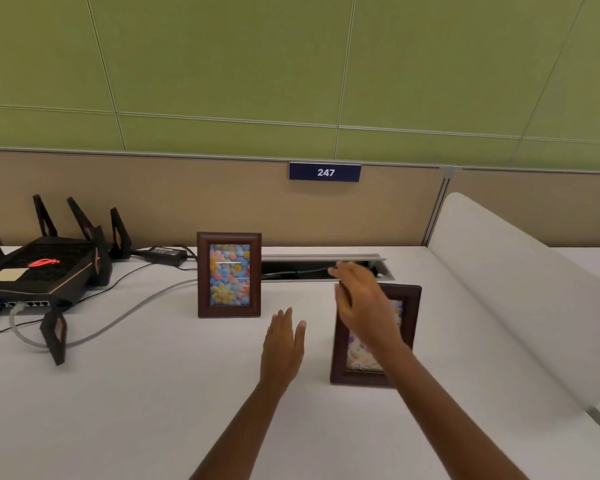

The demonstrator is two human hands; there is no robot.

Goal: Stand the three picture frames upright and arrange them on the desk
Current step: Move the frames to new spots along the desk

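Two frames upright on bench: flower frame, nearer frame (behind right hand). Left hand open, right open, gripping nothing.

Reads "247" in white on a blue plate fixed to the tan partition. Glows red as a logo, no letters legible, on the black router. Nothing else readable.

Soft even light, faint shadows; right hand perhaps motion-blurred, edges bowed
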